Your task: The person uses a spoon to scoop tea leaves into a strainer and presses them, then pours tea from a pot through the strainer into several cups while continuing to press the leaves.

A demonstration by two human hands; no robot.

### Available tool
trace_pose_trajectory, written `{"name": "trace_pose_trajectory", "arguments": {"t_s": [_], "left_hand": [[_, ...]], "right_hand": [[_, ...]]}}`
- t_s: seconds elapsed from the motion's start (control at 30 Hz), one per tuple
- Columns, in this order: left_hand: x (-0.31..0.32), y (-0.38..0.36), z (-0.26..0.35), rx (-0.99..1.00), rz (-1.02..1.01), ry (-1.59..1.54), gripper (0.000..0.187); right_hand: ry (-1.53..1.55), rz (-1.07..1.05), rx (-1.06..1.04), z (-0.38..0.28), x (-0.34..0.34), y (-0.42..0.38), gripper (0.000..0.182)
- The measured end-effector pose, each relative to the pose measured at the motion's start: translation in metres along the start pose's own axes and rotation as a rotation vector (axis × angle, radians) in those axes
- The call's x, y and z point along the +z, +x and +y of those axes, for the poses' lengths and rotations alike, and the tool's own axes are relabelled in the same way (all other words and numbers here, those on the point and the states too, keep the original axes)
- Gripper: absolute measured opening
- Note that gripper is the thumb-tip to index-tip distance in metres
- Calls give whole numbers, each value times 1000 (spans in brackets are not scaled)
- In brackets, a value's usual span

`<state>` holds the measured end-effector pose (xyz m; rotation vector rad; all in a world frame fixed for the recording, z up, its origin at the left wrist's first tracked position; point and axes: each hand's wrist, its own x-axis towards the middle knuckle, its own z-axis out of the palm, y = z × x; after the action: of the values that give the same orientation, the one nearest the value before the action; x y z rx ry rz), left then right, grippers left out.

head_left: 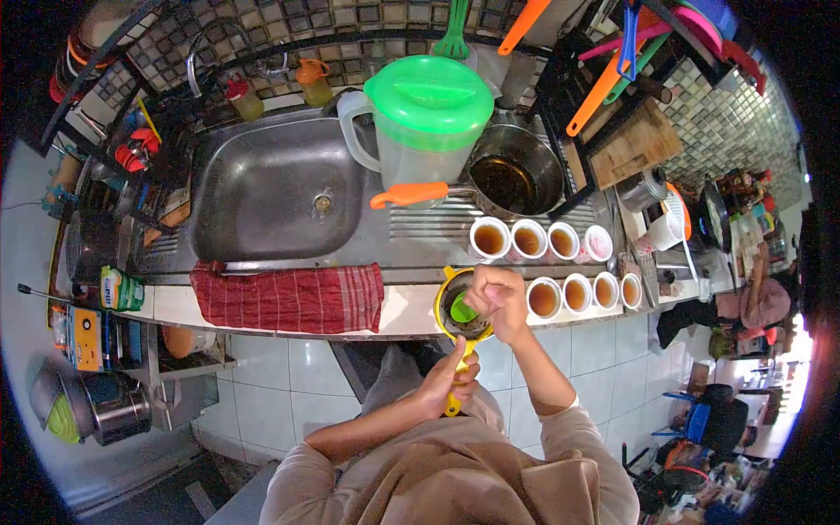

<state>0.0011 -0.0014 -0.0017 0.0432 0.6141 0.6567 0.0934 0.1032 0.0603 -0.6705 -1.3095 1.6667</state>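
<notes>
My left hand [444, 385] is wrapped round the handle of a yellow strainer [453, 406], which sits over the counter's front edge. Dark matter lies in its mesh. Above the strainer, my right hand [499, 302] is closed, and a bright green utensil [461, 306] reaches from it into the mesh. It looks like a small spoon, but its handle is hidden by the fingers. Just right of this hand stand two rows of white cups [543, 298], most holding brown liquid. One back-row cup [598, 244] looks pinkish inside.
Behind the cups is a steel pot [549, 194] with dark liquid and an orange handle [409, 195]. Beside it stands a pitcher with a green lid [429, 92]. Further left are the steel sink [271, 192] and a red cloth [284, 297] on the counter edge.
</notes>
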Motion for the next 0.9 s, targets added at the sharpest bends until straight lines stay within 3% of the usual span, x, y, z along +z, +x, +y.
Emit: {"name": "trace_pose_trajectory", "arguments": {"t_s": [0.9], "left_hand": [[0,1,-1,20,12,1,45]], "right_hand": [[145,265,-219,10,1,-4,30]]}}
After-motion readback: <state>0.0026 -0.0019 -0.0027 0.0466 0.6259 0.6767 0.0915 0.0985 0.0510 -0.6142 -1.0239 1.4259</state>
